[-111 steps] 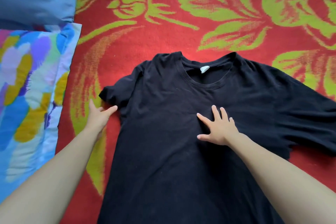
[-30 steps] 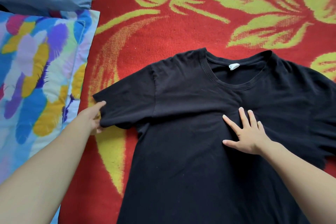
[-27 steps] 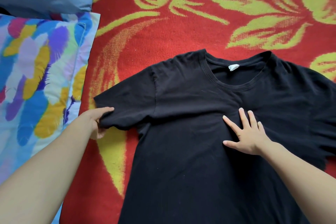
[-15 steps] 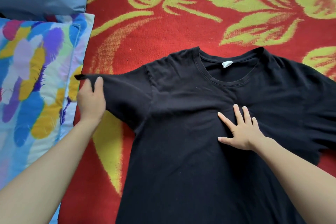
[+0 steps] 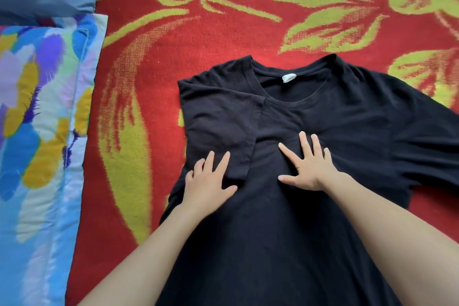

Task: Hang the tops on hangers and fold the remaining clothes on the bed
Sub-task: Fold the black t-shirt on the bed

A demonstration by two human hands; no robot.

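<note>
sleeve (image 5: 218, 129) now folded onto t-shirt (image 5: 285, 231); left hand (image 5: 207, 186), right hand (image 5: 308, 167) flat, fingers spread.

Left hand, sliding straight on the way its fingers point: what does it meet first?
The folded-in sleeve of the black T-shirt; fingertips of the left hand seem to lie on its lower edge. Past that, the collar.
</note>
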